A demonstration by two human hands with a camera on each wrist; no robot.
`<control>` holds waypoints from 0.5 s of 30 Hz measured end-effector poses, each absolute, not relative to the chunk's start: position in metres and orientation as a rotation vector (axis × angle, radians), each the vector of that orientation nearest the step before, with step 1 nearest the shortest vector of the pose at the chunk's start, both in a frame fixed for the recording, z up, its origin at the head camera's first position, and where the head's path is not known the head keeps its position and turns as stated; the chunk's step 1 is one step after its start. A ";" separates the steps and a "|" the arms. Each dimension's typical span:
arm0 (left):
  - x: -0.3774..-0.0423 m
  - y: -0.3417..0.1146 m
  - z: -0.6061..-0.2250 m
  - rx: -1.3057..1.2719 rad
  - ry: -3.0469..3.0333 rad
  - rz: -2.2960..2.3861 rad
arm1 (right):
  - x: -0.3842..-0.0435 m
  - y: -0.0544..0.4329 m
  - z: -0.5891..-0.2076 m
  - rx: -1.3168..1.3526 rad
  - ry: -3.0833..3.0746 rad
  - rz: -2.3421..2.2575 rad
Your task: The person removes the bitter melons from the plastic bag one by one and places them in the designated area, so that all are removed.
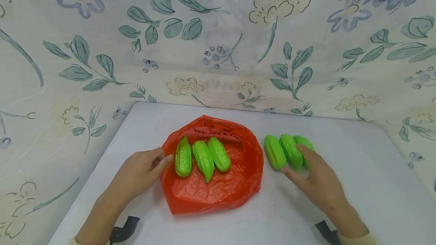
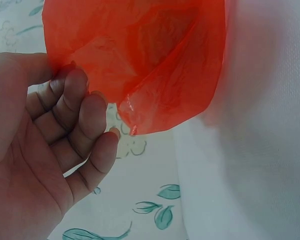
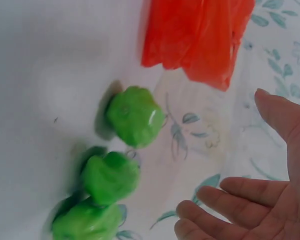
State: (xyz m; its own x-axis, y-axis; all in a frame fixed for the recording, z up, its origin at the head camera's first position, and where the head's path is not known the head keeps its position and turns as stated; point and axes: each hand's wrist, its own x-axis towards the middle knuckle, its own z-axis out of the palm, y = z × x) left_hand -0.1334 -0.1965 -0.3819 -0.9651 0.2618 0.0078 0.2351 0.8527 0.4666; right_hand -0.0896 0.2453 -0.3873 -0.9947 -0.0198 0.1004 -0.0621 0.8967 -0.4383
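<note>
- Red bag (image 1: 211,199) sits mid-desk, mouth open toward the head camera. Thin, creased plastic, print on the far side.
- Inside it, three green pieces in a row: left gourd (image 1: 183,158), middle gourd (image 1: 203,158), right gourd (image 1: 219,154). Middle one's pointed tip faces the person; left one lies a bit apart.
- Left hand (image 1: 141,171) pinches the bag's left edge between thumb and fingers; other fingers curl loosely.
- Off the bag's right side, three more on the desk (image 1: 252,226): near loose gourd (image 1: 275,152), centre loose gourd (image 1: 291,152), outer loose gourd (image 1: 304,141). Close-set, outer one partly hidden.
- Right hand (image 1: 316,180) is over that group, fingers extended and spread, gripping nothing. Contact: can't tell; right wrist view shows a gap.
- Behind: floral cloth (image 1: 218,29). Dark strap (image 1: 124,231) at the left wrist.
- Risks, my read: round bodies could roll if a fingertip nudges one, and the close neighbours would go too.
- Smooth, shiny skin could slip out of a light or off-centre grip.
- Only the left edge is held, so the slack right rim could fold in, snag a piece or drag the bag sideways.
</note>
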 end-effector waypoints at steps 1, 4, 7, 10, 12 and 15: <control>-0.134 -0.196 -0.382 0.399 2.972 0.736 | -0.089 0.242 -0.386 0.067 -2.975 0.685; -0.133 -0.196 -0.381 0.399 2.971 0.732 | -0.089 0.232 -0.383 0.098 -2.980 0.680; -0.133 -0.196 -0.380 0.391 2.961 0.731 | -0.088 0.224 -0.380 0.152 -2.978 0.679; -0.133 -0.196 -0.379 0.384 2.949 0.731 | -0.089 0.215 -0.377 0.208 -2.978 0.683; -0.133 -0.196 -0.379 0.379 2.946 0.731 | -0.089 0.209 -0.375 0.250 -2.979 0.679; -0.133 -0.195 -0.378 0.380 2.948 0.733 | -0.091 0.200 -0.374 0.324 -2.973 0.670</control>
